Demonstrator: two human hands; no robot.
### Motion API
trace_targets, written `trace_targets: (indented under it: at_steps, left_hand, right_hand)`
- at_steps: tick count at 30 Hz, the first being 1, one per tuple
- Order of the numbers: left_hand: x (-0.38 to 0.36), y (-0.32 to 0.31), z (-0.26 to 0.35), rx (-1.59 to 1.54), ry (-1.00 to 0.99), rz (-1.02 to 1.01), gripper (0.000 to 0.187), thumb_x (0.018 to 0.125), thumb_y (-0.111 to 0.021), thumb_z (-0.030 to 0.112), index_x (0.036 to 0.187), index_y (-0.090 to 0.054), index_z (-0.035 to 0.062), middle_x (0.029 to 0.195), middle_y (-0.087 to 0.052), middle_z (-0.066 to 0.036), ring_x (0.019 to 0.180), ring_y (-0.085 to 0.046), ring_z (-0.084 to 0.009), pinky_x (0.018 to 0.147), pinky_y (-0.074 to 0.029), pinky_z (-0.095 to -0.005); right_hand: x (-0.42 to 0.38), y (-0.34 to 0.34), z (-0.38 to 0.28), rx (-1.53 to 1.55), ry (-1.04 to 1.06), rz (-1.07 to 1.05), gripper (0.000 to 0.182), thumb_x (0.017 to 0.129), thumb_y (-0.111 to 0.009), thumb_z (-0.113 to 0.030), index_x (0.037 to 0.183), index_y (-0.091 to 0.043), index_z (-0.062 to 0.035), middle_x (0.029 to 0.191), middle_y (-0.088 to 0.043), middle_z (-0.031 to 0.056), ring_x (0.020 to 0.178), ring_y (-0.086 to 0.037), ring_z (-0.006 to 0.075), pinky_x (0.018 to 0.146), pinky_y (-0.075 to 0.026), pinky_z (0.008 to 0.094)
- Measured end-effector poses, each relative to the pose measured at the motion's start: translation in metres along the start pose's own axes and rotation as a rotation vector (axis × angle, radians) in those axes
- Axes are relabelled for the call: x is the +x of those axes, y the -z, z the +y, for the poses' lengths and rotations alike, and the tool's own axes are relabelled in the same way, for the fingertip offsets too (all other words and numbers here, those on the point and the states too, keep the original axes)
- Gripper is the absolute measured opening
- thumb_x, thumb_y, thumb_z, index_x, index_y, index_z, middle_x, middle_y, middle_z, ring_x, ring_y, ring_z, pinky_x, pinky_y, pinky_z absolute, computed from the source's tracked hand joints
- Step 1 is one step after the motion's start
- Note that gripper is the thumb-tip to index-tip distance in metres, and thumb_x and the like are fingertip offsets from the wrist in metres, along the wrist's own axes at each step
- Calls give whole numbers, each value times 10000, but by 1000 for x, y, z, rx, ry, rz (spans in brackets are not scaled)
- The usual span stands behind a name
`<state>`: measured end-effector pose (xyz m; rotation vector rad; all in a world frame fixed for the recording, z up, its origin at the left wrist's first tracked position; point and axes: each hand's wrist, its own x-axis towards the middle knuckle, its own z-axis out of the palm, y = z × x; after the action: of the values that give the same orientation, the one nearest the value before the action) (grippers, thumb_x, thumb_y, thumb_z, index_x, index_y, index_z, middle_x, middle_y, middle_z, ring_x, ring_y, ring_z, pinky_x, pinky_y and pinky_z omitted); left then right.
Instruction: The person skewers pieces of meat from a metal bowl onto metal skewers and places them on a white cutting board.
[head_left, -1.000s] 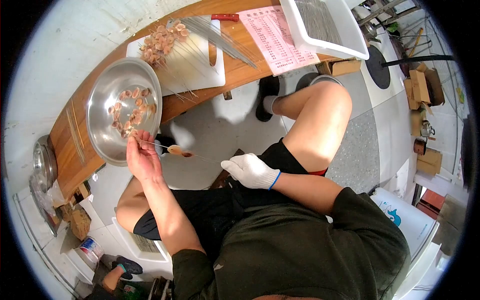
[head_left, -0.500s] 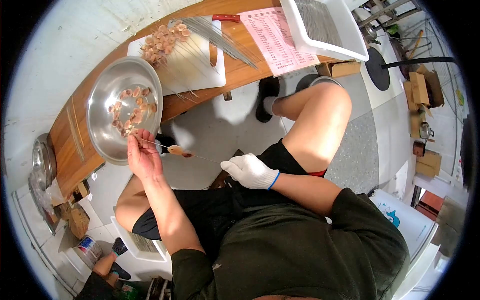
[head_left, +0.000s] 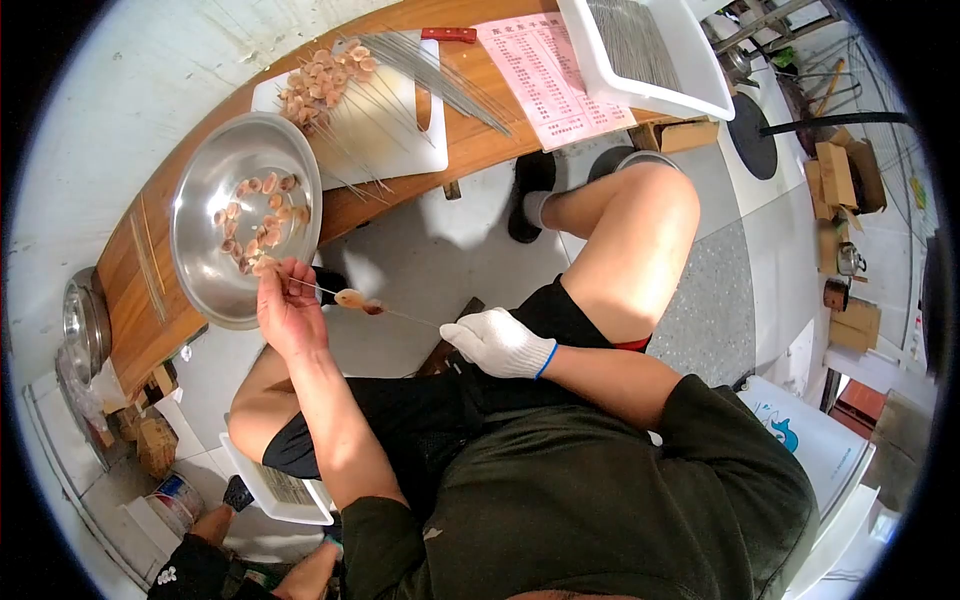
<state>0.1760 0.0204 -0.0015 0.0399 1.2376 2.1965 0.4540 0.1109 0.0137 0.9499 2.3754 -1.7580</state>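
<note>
My bare left hand (head_left: 291,318) is at the near rim of a steel basin (head_left: 205,285), its fingers pinching a small pinkish-brown piece of food (head_left: 266,266) on the end of a thin metal skewer. Farther along the skewer (head_left: 408,318) sit two thin round slices (head_left: 350,299), one pale and one darker. In a white knitted glove with a blue cuff, my right hand (head_left: 498,343) is closed round the skewer's other end, over my lap. Inside the basin lie several loose, cup-shaped slices (head_left: 270,232).
A white cutting board (head_left: 390,140) bears loaded skewers (head_left: 325,88). Bare metal skewers (head_left: 440,80), a red-handled knife (head_left: 450,35), a pink printed sheet (head_left: 545,85) and a white tub (head_left: 690,100) of skewers lie beyond. Another person's leg (head_left: 312,572) shows at lower left.
At lower left, another person's legs have shifted and a second leg shows. My hands and the skewer hold almost the same pose; the whole view has slid slightly.
</note>
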Motion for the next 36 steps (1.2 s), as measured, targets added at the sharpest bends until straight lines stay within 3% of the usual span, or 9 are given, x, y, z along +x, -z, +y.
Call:
trace_targets:
  at_steps: [9, 15, 17, 29, 36]
  left_hand:
    - [-2, -3, -5, -25, 23, -46, 193, 1007, -547, 207, 1033, -634, 37, 926, -695, -84, 832, -674, -187, 794, -559, -318]
    - [-5, -6, -7, -11, 42, -30, 191, 1007, -545, 203, 994, -622, 29, 903, -670, -76, 814, -663, -175, 793, -554, -310]
    - [-5, -5, -8, -7, 39, -45, 192, 1006, -546, 204, 984, -618, 27, 899, -662, -76, 814, -661, -172, 797, -550, -312]
    - [-5, 3, -15, -63, 64, -149, 194, 1006, -539, 201, 1036, -628, 32, 945, -689, -81, 831, -668, -180, 813, -548, -335]
    - [-8, -14, -8, -56, 66, -66, 210, 1007, -540, 226, 1064, -624, 42, 928, -692, -75, 834, -669, -177, 816, -549, -338]
  right_hand:
    - [0, -1, 0, 2, 20, 23, 498, 1006, -477, -360, 712, -613, 20, 725, -601, 267, 722, -615, 444, 663, -484, 474]
    - [0, 1, 2, 62, -30, 2, 475, 1010, -475, -366, 761, -607, 16, 676, -599, 223, 644, -604, 387, 625, -475, 430]
    - [0, 1, 1, 51, -34, 0, 491, 1007, -478, -363, 737, -611, 25, 699, -598, 252, 673, -604, 420, 644, -478, 449]
    - [-1, 0, 3, 66, -45, -9, 492, 1008, -465, -362, 743, -611, 26, 730, -612, 260, 692, -614, 421, 657, -489, 439]
    - [3, -1, 4, 69, -73, -17, 516, 1008, -444, -395, 770, -624, 26, 717, -618, 246, 688, -617, 401, 687, -496, 433]
